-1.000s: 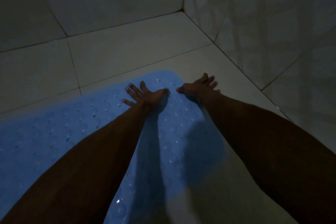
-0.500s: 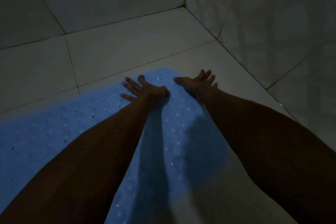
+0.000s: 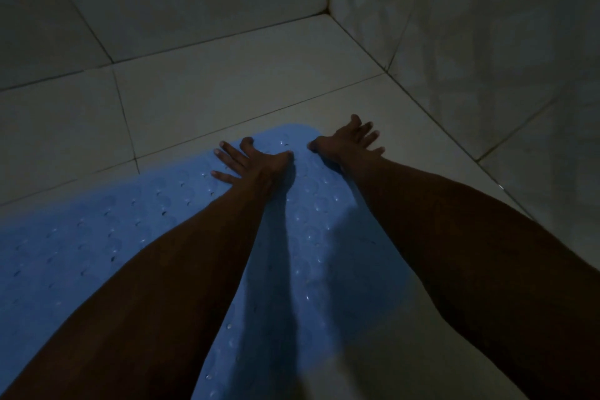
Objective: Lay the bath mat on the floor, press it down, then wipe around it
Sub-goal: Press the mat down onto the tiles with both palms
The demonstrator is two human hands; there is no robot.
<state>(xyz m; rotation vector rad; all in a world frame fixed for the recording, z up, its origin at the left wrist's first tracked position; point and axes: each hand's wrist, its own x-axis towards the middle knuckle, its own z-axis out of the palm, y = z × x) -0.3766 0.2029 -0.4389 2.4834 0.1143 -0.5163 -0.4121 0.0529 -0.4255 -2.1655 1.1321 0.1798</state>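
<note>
Where the blue bath mat (image 3: 181,230) lies flat on the tiled floor (image 3: 227,84), we log: left hand (image 3: 250,161), fingers spread flat, on its far end; right hand (image 3: 349,141), fingers splayed, across the rounded far corner onto tile. Bare floor runs beyond the mat to both tiled walls (image 3: 487,42).

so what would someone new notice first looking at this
The blue bath mat stands out, lying flat across the pale floor tiles in a dim corner. At its far end both hands press down with fingers spread: the left hand fully on the mat, the right hand at its far right corner, fingers reaching onto the tile. The tiled wall rises at right.
</note>
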